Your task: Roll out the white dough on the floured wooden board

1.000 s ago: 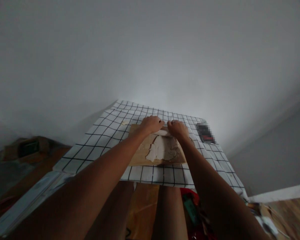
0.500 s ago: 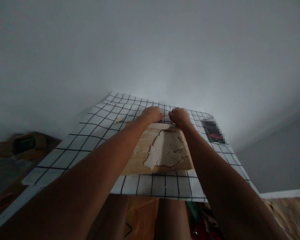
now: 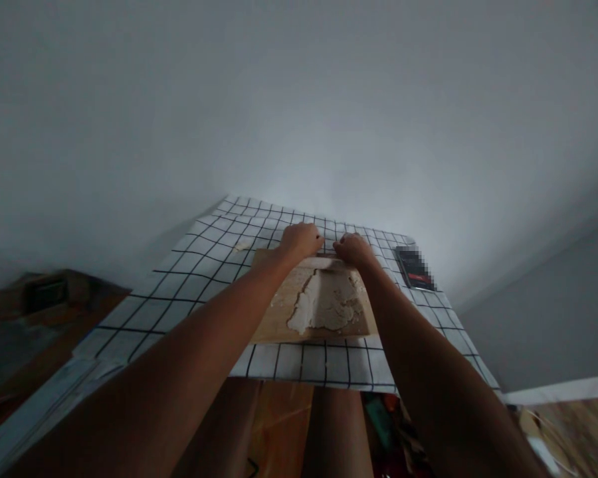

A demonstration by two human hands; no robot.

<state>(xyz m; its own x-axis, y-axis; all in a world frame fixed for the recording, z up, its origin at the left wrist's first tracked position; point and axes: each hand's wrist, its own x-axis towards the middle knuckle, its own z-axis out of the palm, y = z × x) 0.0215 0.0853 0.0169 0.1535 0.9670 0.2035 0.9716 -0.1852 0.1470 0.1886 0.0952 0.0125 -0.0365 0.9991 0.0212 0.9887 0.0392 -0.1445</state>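
My left hand [image 3: 300,240] is closed in a fist at the far side of a wooden board [image 3: 279,318]. Close by on its right, my right hand [image 3: 355,250] is closed too. Between and just below the two fists runs a pale rolling pin [image 3: 325,263], its ends hidden by the hands. A flattened sheet of whitish dough [image 3: 323,302] lies on the board on the near side of the pin, with a ragged left edge and a crumbly right part. My forearms cover the board's left and right sides.
A white tablecloth with black grid lines [image 3: 179,279] covers the table, which meets a pale wall [image 3: 319,119]. A small pale scrap [image 3: 242,245] lies left of the board. On the right rests a dark flat object [image 3: 412,269], partly blurred out. A cardboard box [image 3: 44,297] stands at far left.
The view has shifted, so table and hands sit a little lower at the back. Both fists and the rolling pin have come slightly nearer over the board. The dough looks much the same.
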